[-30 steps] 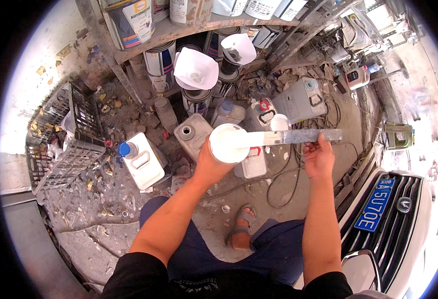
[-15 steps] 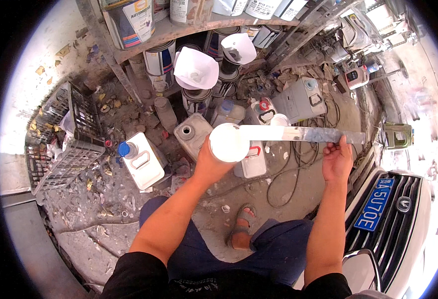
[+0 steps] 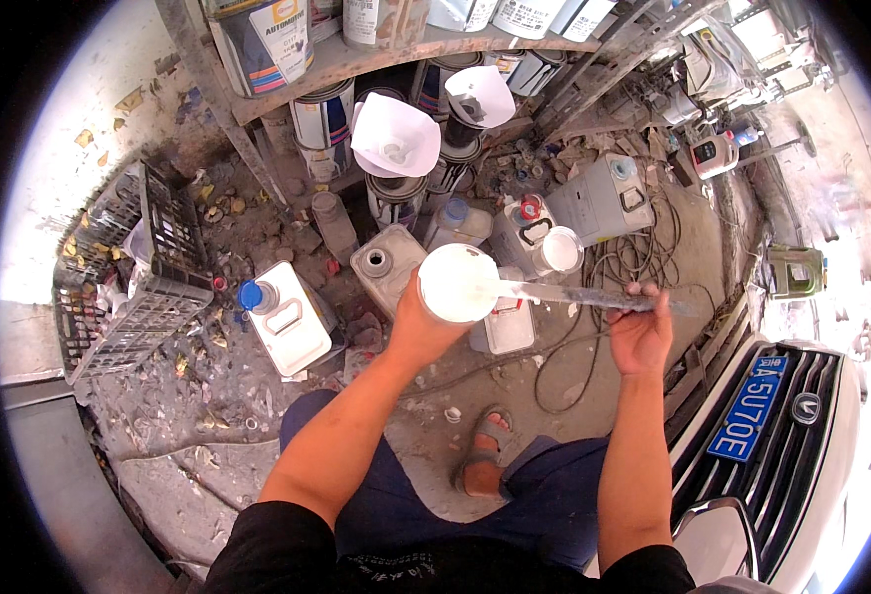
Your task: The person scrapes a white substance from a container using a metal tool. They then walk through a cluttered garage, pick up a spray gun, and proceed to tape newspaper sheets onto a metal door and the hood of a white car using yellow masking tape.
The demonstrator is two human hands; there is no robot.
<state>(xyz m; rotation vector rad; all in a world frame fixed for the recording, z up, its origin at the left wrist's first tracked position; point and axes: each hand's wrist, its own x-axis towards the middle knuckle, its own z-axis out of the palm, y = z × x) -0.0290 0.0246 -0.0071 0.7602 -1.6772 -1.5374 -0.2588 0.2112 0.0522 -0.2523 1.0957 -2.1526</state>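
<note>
In the middle of the head view, my left hand (image 3: 418, 327) is wrapped round a cup (image 3: 457, 280) of white liquid, tilted little if at all. My right hand (image 3: 638, 332) grips the far end of a long flat stirring stick (image 3: 564, 295), coated white toward the cup and dark, blurred with motion toward my fingers. The stick's other end reaches into the cup. Just beneath and beyond them stand a beige metal can (image 3: 386, 279), a white can with a red handle (image 3: 507, 339) and a small white tub (image 3: 560, 249).
A shelf (image 3: 376, 59) of paint cans is ahead, paper funnels (image 3: 394, 134) below it. A black crate (image 3: 128, 307) and blue-capped can (image 3: 290, 332) are left. Hoses (image 3: 594, 366) lie on the littered floor; a car front (image 3: 782, 445) is at lower right, jerrycans (image 3: 604, 203) beyond.
Compared with half a second ago, my right hand has moved down and left, and the stick now slopes down toward it, blurred. My left hand and the cup have barely moved.
</note>
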